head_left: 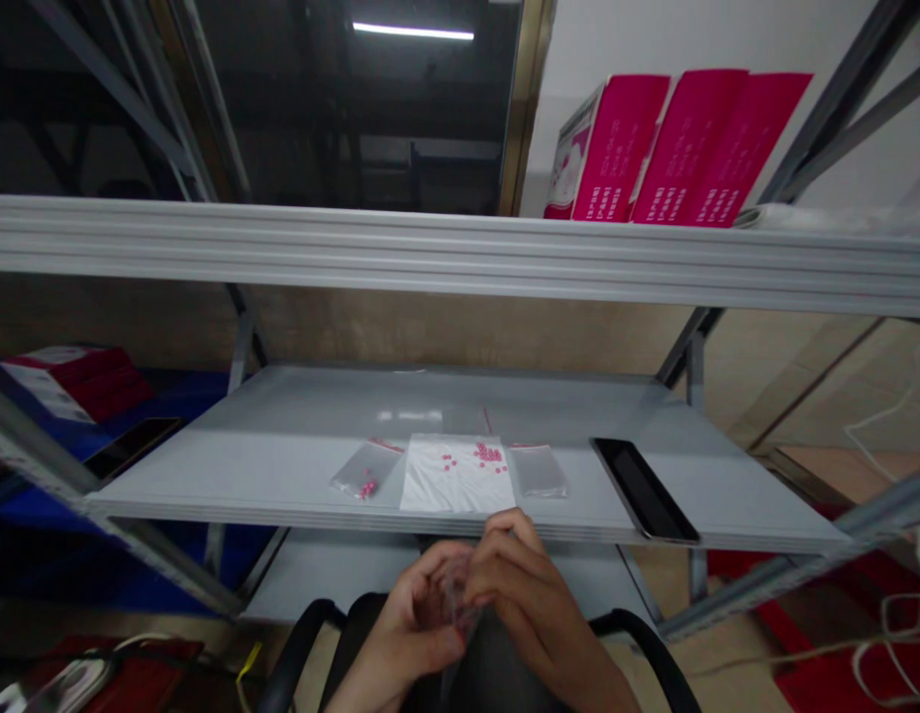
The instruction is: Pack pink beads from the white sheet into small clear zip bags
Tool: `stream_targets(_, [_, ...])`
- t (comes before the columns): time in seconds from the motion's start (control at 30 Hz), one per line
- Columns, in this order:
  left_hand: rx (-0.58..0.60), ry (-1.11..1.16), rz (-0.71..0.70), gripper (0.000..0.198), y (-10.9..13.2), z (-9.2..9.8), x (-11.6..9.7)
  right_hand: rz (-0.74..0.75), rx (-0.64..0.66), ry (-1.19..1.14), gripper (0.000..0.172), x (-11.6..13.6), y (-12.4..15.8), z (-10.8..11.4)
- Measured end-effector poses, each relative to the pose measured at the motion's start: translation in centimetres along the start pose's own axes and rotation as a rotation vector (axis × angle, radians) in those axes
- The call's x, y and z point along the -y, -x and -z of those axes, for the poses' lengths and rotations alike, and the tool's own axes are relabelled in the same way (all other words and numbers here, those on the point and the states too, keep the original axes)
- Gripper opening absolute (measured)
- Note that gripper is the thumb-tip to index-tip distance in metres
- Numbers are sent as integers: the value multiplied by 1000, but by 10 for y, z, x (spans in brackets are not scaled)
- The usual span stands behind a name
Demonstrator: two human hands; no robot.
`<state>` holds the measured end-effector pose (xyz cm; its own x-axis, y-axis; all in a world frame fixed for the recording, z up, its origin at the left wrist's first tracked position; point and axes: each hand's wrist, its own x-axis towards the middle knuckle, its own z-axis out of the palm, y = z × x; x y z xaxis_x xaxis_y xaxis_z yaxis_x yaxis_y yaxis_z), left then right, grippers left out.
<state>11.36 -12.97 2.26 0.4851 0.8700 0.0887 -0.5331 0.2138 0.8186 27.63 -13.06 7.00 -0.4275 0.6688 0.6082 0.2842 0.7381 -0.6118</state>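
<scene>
Grasping a thin, crinkled, clear plastic piece (455,584) in the left hand (415,616), with thumb and fingers curling round it; closing the right hand (530,594) on the same plastic, with bent fingers partly hiding the grip. Holding it over the lap, beyond the front edge of a flat grey surface (237,465); probably risking a drop to lap or floor through slippery film and nothing firm beneath. Not revealing any contents, owing to blur and covering fingers.

Seeing small, round, pink pieces (489,454) lying loose on a white, wrinkled, rectangular sheet (434,490) near the front edge's middle; perhaps inviting scatter through a brushing knuckle or a tug on the sheet. Finding a clear, flat plastic bag (351,468), with pink bits inside, just left of the sheet; possibly risking spillage through an unsealed mouth. Noting a black, silver-rimmed, rectangular device (645,490) reaching the front edge toward the right front corner; perhaps risking a fall from an elbow's knock.
</scene>
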Motion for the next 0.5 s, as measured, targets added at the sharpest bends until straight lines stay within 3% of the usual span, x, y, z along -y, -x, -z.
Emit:
stream_targets(0.1, [-37, -13, -40, 52, -1, 7, -4, -43, -101, -84, 26, -1, 5, -1])
stream_targets(0.23, [-114, -252, -181, 55, -13, 30, -35, -298, -467, -330, 31, -12, 5, -3])
stream_targets(0.3, [-199, -522, -334, 51, -26, 42, -60, -444, -656, -491, 35, -25, -6, -6])
stream_targets(0.37, [-213, -977, -404, 46, -43, 52, -83, -523, -762, -592, 42, -44, -23, -14])
stream_targets(0.4, [-179, -1224, -388, 41, -53, 56, -92, -536, -768, -599, 46, -56, -34, -20])
stream_targets(0.5, [-107, -1412, -329, 38, -84, 68, -107, -583, -746, -550, 59, -94, -65, -42])
